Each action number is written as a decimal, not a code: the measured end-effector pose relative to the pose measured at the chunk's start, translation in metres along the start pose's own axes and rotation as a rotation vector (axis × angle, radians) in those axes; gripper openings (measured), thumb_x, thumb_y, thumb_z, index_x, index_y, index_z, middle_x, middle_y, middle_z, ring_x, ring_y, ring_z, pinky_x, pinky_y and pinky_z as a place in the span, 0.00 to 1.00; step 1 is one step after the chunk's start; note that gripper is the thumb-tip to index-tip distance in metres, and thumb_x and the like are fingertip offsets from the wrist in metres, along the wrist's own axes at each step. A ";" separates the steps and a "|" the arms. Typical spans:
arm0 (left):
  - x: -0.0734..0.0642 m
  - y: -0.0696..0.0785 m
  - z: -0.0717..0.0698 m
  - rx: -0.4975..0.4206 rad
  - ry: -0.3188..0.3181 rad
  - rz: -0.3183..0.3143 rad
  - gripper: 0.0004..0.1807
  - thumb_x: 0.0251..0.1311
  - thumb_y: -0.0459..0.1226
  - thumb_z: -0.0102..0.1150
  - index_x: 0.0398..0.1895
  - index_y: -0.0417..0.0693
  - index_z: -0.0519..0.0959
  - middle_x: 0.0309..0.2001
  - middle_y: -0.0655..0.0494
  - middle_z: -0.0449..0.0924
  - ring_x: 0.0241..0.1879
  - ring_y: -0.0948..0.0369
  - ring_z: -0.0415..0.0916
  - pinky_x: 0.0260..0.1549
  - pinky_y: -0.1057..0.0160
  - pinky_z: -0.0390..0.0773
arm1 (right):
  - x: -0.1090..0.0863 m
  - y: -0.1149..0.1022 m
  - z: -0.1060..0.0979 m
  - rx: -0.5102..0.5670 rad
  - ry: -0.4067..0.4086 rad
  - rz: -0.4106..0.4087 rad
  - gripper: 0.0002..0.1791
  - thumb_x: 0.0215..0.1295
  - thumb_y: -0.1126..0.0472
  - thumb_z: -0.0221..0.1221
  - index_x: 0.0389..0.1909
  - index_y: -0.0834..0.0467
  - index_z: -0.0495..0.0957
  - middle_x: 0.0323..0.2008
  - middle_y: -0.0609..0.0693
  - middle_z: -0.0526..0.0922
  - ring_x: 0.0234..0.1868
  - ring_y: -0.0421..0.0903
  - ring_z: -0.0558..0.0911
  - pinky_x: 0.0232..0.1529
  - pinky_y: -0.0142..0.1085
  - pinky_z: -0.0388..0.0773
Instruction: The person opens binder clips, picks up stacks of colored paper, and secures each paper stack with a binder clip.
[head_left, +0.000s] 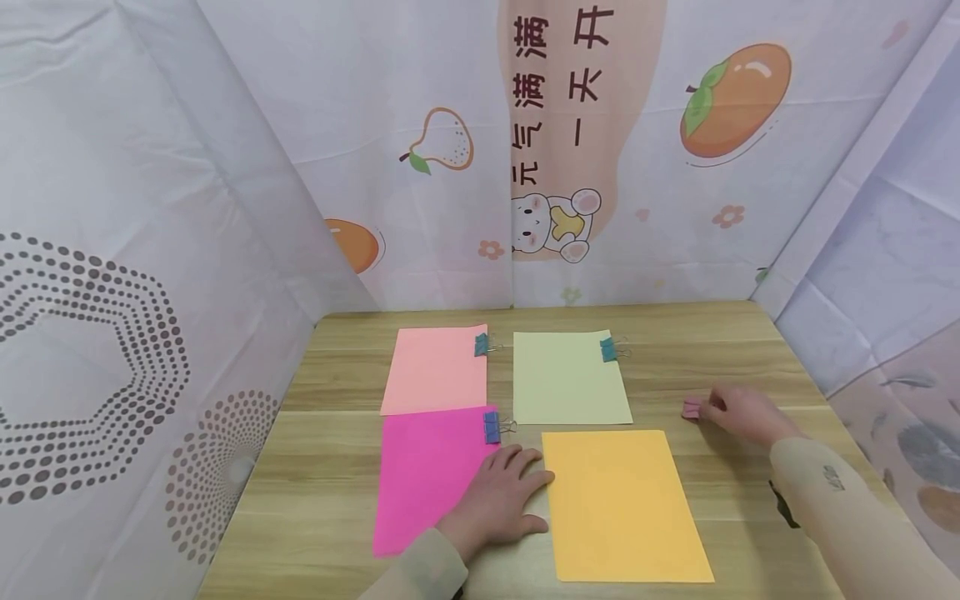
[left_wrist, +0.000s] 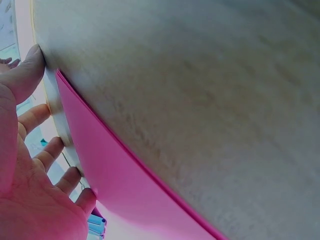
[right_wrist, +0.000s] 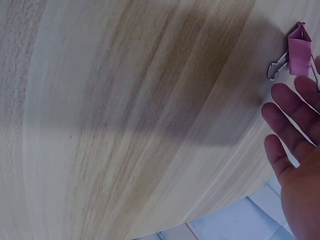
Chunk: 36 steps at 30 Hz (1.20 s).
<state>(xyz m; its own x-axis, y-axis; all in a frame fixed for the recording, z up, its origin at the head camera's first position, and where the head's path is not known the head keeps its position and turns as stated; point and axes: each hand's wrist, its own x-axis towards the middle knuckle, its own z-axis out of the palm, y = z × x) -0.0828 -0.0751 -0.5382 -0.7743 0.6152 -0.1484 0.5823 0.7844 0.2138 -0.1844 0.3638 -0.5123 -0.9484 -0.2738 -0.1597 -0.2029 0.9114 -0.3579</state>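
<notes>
At the right, my right hand [head_left: 742, 412] has its thumb and index finger at a pink binder clip [head_left: 692, 407], pinching it low over the wood. In the right wrist view the pink clip's body and a silver handle show beside the fingertips [right_wrist: 280, 92]; the thumb is out of frame. My left hand [head_left: 498, 500] lies palm down with fingers spread, across the right side of a magenta paper stack [head_left: 427, 475]. Its fingertips reach the left edge of an orange paper stack [head_left: 622, 504]. A blue binder clip [head_left: 492, 427] grips the magenta stack's upper right corner.
Behind these lie a salmon paper stack [head_left: 437, 371] and a pale green stack [head_left: 570, 379]. Each carries a teal clip at its upper right, one on the salmon [head_left: 481, 345] and another on the green [head_left: 608, 349]. Printed curtains [head_left: 450, 225] enclose the wooden table [head_left: 315, 483].
</notes>
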 end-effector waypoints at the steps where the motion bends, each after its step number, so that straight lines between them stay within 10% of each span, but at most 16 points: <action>1: 0.000 0.000 0.000 0.000 0.000 0.000 0.35 0.62 0.63 0.62 0.72 0.70 0.70 0.76 0.61 0.59 0.75 0.51 0.56 0.70 0.45 0.62 | -0.001 0.000 0.000 0.014 -0.009 0.001 0.16 0.74 0.52 0.58 0.27 0.56 0.72 0.22 0.46 0.71 0.24 0.44 0.68 0.27 0.38 0.65; 36: -0.001 0.000 0.002 0.004 0.009 0.005 0.35 0.62 0.63 0.62 0.72 0.71 0.70 0.76 0.62 0.59 0.74 0.51 0.56 0.70 0.45 0.62 | -0.007 0.002 0.001 0.068 -0.048 -0.049 0.19 0.74 0.50 0.58 0.22 0.53 0.72 0.31 0.49 0.74 0.31 0.44 0.69 0.32 0.39 0.67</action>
<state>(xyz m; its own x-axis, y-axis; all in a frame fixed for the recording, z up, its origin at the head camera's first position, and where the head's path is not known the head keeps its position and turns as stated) -0.0819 -0.0758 -0.5403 -0.7737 0.6182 -0.1388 0.5868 0.7818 0.2108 -0.1775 0.3669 -0.5126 -0.9245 -0.3339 -0.1841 -0.2305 0.8740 -0.4279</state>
